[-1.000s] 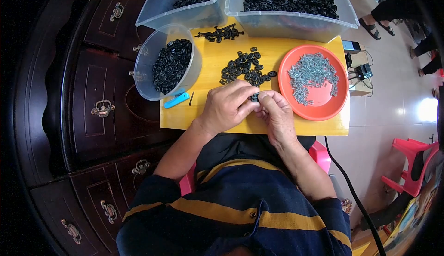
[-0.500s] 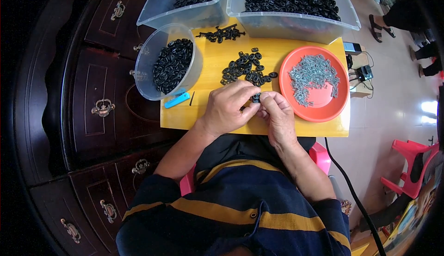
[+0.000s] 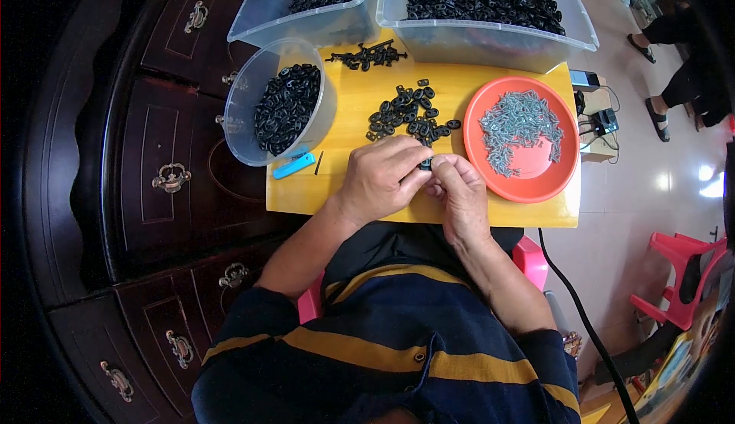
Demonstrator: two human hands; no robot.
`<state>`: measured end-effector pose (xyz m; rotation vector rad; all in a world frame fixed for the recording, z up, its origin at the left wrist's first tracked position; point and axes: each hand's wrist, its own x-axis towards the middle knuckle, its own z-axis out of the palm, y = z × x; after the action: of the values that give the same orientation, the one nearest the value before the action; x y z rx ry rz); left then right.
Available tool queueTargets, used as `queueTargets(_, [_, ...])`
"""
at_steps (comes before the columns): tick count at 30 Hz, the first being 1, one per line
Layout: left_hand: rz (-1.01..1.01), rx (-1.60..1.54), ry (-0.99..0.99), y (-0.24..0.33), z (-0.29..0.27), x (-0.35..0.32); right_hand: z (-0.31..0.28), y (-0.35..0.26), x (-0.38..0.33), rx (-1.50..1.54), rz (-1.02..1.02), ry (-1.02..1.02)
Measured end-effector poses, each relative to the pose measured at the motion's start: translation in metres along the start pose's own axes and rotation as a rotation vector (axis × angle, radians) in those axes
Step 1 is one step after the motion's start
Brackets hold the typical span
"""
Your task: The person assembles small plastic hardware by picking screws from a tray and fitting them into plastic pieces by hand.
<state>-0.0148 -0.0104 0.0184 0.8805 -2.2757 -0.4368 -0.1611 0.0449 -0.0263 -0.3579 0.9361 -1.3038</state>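
My left hand (image 3: 380,180) and my right hand (image 3: 459,194) meet over the yellow board (image 3: 360,102), fingertips pinched together on one small black plastic piece (image 3: 425,164). Just beyond the fingers lies a loose heap of the same black pieces (image 3: 406,116). An orange plate (image 3: 528,173) with small grey metal parts (image 3: 521,127) sits right of my right hand. A round clear tub (image 3: 243,110) of black pieces stands left of my left hand.
Two large clear bins (image 3: 490,37) of black pieces stand at the board's far edge, with a smaller black pile (image 3: 367,56) before them. A blue tool (image 3: 294,166) lies by the tub. Dark wooden drawers (image 3: 168,179) are at left, a red stool (image 3: 677,271) and a person's feet (image 3: 658,117) at right.
Both hands stay pinched together at the same spot on the board; only the fingers shift slightly around the small black piece.
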Motion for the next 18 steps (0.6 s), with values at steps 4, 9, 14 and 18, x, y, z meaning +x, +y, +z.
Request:
queueTargets(4, [0.013, -0.018, 0.058, 0.0004, 0.0035, 0.0002, 0.0013, 0.0004, -0.0010, 0.017, -0.015, -0.003])
queueTargets(9, [0.023, -0.041, 0.055, -0.0032, 0.0049, -0.0013, 0.0008, 0.0019, -0.0003, 0.029, -0.018, 0.004])
queueTargets(14, [0.003, -0.081, 0.065, -0.0019, 0.0051, 0.0001, 0.0005, 0.0005, -0.0001, 0.032, -0.020, 0.007])
queueTargets(18, [-0.103, -0.187, 0.047, 0.0029, 0.0065, 0.0034, -0.0022, -0.0018, 0.0013, 0.054, -0.007, -0.001])
